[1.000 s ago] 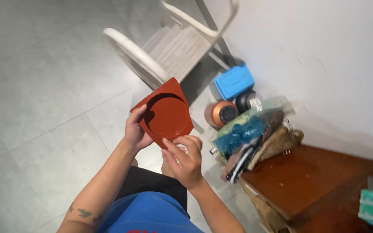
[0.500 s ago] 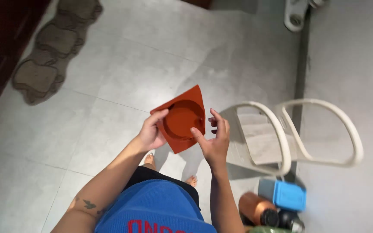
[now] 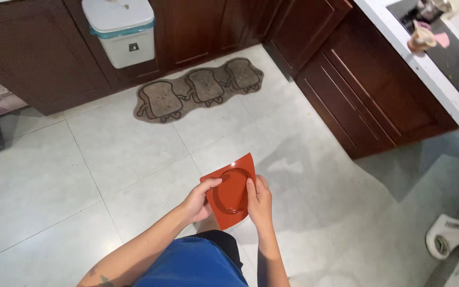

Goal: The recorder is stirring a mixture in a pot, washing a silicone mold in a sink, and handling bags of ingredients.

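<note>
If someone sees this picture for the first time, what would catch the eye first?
Most striking is the red square plate with a round hollow, held in the lower middle between the left hand and the right hand. Behind it, a floor mat shaped like bread slices lies before dark wooden cabinets, with a white bin at top left.

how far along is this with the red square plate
Done: the red square plate is off any surface and gripped at both edges, left hand and right hand, held over the tiled floor. In hand: the person stands mid-kitchen, facing the dark cabinets. Left: the plate has not been set down anywhere; the white counter lies ahead to the right, apart from it.
</note>
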